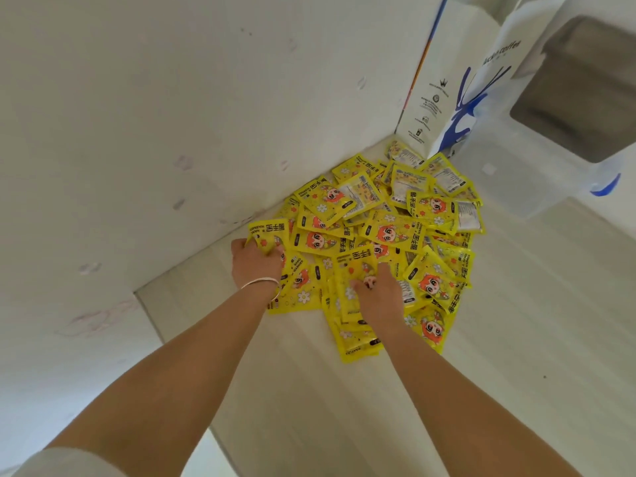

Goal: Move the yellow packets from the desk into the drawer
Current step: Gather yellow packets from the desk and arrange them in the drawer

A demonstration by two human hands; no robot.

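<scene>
The packets (375,235) are heaped on the desk (516,339), in front of the paper bag (444,87) and against the wall (137,132). At the heap's far side from the bag, the left hand (253,261) is curled around one packet's edge; nearer the middle, the right hand (378,296) is pressed flat, fingers together. The packets are judged light, thin, glossy and slippery, so a stack is likely to fan apart. They are best squared and pinched across the flat faces. No drawer is seen.

"HAND WARMER", "MANYIJIA" on yellow packets (375,235); "coffee" on white bag (481,80)
</scene>
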